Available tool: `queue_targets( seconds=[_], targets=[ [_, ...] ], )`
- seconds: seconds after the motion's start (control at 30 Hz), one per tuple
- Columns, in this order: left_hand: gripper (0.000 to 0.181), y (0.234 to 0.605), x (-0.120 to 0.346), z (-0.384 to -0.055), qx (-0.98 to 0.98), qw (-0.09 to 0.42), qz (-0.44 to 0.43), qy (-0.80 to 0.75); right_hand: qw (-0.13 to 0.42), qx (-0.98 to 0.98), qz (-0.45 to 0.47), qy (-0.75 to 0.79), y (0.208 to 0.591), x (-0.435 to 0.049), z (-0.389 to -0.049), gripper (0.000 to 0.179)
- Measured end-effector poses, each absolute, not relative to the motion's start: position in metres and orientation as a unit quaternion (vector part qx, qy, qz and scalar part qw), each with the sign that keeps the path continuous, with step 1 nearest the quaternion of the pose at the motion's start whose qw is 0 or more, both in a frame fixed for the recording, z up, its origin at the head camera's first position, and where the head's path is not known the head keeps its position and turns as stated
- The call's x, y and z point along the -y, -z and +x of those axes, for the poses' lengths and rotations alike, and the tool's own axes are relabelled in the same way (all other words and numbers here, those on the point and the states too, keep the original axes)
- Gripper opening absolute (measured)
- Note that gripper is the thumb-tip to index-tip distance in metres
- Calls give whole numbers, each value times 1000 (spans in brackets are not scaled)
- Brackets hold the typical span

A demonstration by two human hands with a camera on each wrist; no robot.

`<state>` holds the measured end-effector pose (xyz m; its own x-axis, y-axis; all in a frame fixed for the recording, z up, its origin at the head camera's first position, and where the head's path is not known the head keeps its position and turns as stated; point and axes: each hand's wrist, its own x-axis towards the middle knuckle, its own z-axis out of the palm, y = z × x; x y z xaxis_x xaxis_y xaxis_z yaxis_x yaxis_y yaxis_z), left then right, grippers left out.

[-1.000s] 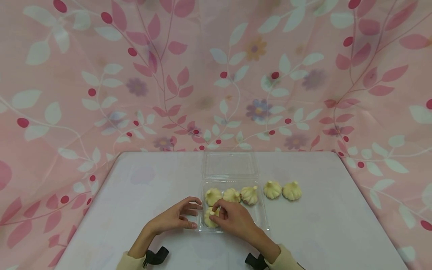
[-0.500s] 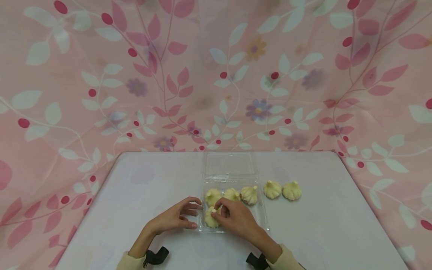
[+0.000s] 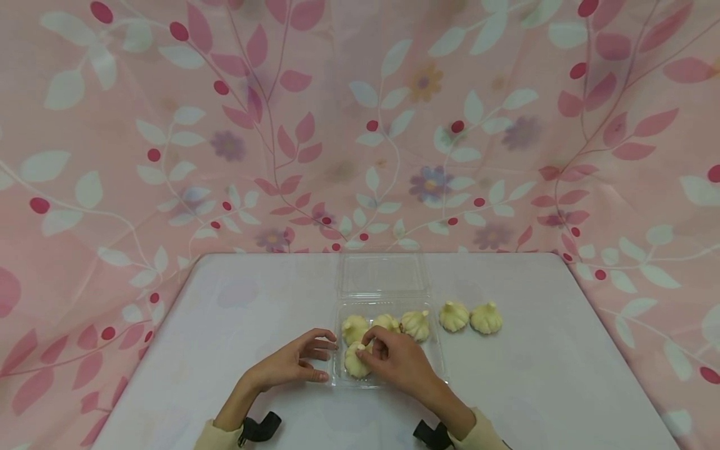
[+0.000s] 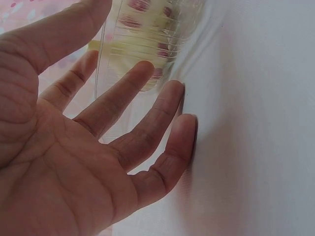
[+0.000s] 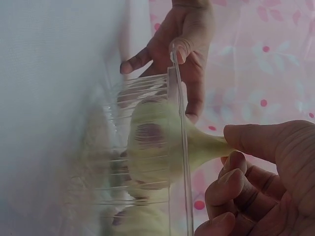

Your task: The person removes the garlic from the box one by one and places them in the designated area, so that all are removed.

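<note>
In the head view, a clear plastic clamshell box [image 3: 438,357] lies with its lid folded back. My right hand [image 3: 404,365] pinches the stem of a garlic bulb [image 3: 354,365] in the box's front left part. The right wrist view shows thumb and fingertips on that stem [image 5: 214,146], with the bulb's body behind the clear wall. Three more garlic bulbs fill the back row, the middle one [image 3: 385,323] partly behind my right hand. My left hand [image 3: 289,359] is at the box's left edge, fingers spread and loosely bent; in the left wrist view its palm holds nothing.
Two loose garlic bulbs, one [image 3: 454,316] nearer the box and one [image 3: 486,319] farther out, sit on the white table [image 3: 540,375] to the right. The clear lid [image 3: 385,275] lies behind the box. A pink floral cloth [image 3: 360,125] hangs beyond the table.
My right hand has shifted slightly to the right, and the pinched garlic bulb has moved a little right with it inside the box. My left hand has stayed in place.
</note>
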<state>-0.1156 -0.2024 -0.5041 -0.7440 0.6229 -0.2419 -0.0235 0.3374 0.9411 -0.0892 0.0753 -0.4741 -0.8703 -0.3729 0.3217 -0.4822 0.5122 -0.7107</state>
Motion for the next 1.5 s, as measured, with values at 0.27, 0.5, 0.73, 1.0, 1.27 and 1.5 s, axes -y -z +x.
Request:
queue_targets(
  seconds=[0.27, 0.5, 0.73, 1.0, 1.27, 1.5],
  targets=[
    [68, 505, 203, -116, -764, 297, 196, -537, 67, 866, 238, -434, 471, -79, -88, 16],
    [68, 506, 203, -116, -764, 296, 199, -538, 80, 863, 237, -439, 469, -84, -88, 17],
    [68, 504, 204, -116, -762, 296, 201, -540, 83, 859, 240, -444, 467, -89, -90, 17],
    [69, 503, 203, -115, -760, 299, 199, -542, 73, 864, 222, -445, 462, -97, -91, 17],
    [68, 500, 203, -114, -762, 297, 198, -541, 79, 862, 211, -454, 459, -108, -95, 17],
    [68, 499, 202, -114, -760, 300, 198, -542, 78, 860, 192, -467, 454, -118, -97, 15]
  ],
)
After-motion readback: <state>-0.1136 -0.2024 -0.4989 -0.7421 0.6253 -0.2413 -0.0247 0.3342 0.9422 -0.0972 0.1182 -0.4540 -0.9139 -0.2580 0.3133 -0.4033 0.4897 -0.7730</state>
